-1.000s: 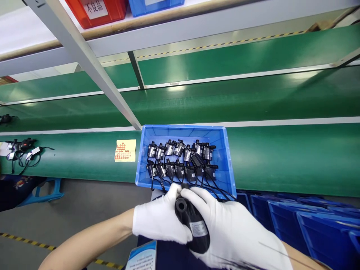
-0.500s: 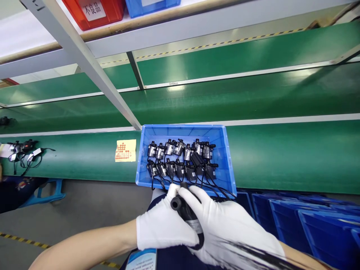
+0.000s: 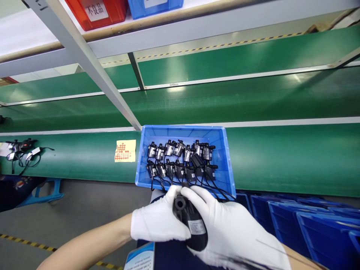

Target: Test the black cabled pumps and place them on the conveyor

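Both my hands wear white gloves and hold a small black water pump (image 3: 198,242) above my lap. My left hand (image 3: 159,219) has its fingers closed on the pump's left side, by the round port facing me. Wrapped round the right side and top is my right hand (image 3: 233,228), which hides part of the body. A silver-white label shows on the pump. Thin dark strands blur across the right glove. Just beyond my hands, a blue bin (image 3: 229,161) holds similar pumps (image 3: 179,170) in two rows, their black cables trailing towards me.
The bin rests on a green bench (image 3: 281,153). A yellow sheet with red marks (image 3: 125,151) lies left of it. Cabled parts (image 3: 24,150) lie far left, above a blue stool (image 3: 49,193). Blue crates (image 3: 323,232) stand at right. A shelf post (image 3: 92,67) slants down behind the bin.
The held pump has turned, so its label faces me more fully and its port sits slightly further right. My left hand has shifted a little up and left.
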`<state>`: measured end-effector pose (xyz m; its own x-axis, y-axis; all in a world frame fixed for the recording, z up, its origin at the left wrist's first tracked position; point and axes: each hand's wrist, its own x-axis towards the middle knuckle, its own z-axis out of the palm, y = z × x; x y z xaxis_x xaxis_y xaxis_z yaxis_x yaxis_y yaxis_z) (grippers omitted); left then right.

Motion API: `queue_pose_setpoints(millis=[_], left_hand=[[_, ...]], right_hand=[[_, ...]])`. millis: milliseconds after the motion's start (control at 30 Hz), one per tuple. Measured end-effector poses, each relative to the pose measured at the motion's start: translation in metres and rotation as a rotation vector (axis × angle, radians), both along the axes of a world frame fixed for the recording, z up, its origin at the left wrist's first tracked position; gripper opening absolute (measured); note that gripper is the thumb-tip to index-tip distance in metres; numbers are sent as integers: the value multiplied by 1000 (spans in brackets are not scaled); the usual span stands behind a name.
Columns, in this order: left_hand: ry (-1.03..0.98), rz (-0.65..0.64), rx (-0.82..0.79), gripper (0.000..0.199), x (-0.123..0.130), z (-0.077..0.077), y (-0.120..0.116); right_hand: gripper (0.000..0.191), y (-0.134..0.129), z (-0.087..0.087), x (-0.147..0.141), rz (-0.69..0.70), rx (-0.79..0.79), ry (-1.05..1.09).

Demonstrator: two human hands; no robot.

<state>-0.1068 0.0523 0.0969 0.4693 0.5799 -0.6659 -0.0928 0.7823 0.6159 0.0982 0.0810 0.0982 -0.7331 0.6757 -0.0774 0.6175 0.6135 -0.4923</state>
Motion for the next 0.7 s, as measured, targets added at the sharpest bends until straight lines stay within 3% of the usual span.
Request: queue_pose_setpoints(millis=[100, 233, 300, 400, 500, 600, 633, 700], left_hand=[[-169, 102, -57, 74, 1, -13, 0], [-520, 305, -25, 66, 16, -44, -10], [-536, 385, -5, 67, 25, -56, -12], [-554, 417, 33, 84, 34, -63, -7], [-613, 351, 80, 103, 38, -61, 4], [-605, 342, 143, 102, 36, -59, 12], [-554, 337, 179, 99, 35, -59, 13], [-328, 347, 304, 97, 34, -59, 14]], right_hand=[[77, 4, 1, -2, -80, 46, 58], [81, 10, -3, -10, -154, 170, 129], [87, 13, -6, -11, -185, 225, 148], [93, 17, -8, -3, -206, 171, 168], [61, 20, -10, 13, -232, 124, 267], [19, 19, -17, 26, -297, 78, 433], [14, 18, -22, 30, -310, 27, 487], [20, 16, -33, 34, -357, -126, 564]])
